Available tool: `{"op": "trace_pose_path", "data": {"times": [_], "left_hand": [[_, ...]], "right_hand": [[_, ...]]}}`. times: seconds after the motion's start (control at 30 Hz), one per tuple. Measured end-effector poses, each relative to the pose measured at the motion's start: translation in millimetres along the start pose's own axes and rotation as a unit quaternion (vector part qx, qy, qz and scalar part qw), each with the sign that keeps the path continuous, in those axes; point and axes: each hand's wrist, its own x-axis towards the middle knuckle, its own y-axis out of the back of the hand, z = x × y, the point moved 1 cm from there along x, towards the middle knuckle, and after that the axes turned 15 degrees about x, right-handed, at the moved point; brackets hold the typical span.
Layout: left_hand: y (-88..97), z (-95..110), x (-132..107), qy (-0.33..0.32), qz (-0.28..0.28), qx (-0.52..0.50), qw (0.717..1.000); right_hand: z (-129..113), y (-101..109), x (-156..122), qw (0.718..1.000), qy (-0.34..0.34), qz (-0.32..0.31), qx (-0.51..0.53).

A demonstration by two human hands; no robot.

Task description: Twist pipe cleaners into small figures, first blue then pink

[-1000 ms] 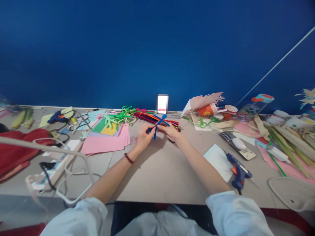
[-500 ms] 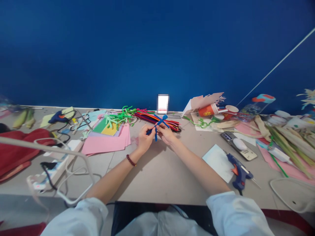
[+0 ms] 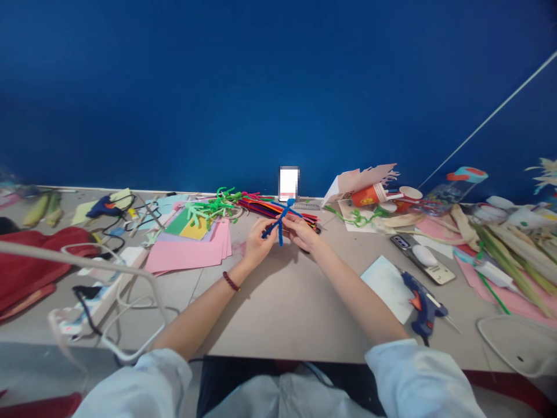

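Between my two hands is a blue pipe cleaner figure (image 3: 281, 223), with a rounded top and several thin limbs sticking out. My left hand (image 3: 260, 239) pinches it from the left, fingertips closed around its lower left limb. From the other side my right hand (image 3: 301, 231) grips it near the middle with thumb and fingers. The parts under the fingertips are hidden. Just behind the hands lies a bundle of coloured pipe cleaners (image 3: 261, 206), red, orange, purple and dark ones among them.
Green pipe cleaner pieces (image 3: 217, 204) lie by pink paper sheets (image 3: 187, 255) on the left, near a white power strip (image 3: 104, 290). At right are a blue glue gun (image 3: 424, 305), a phone (image 3: 441, 273) and red paper cups (image 3: 368, 195). A lit screen (image 3: 288, 183) stands behind.
The blue figure has risen slightly and stands more upright, its rounded top now further up and left. Both hands have shifted a little, still holding it.
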Motion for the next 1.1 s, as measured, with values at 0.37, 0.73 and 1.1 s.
{"op": "trace_pose_path", "data": {"times": [0.37, 0.73, 1.1], "left_hand": [[-2.3, -11.5, 0.8, 0.03, -0.004, -0.007, 1.0], [-9.0, -17.3, -1.4, 0.082, -0.042, -0.013, 0.996], [-9.1, -18.2, -2.0, 0.067, -0.069, 0.008, 0.995]], "right_hand": [[-8.5, 10.0, 9.0, 0.99, 0.124, 0.072, -0.008], [-7.3, 13.1, 8.4, 0.99, 0.116, 0.069, -0.043], [-6.6, 6.7, 1.5, 0.99, 0.07, 0.05, -0.116]]}}
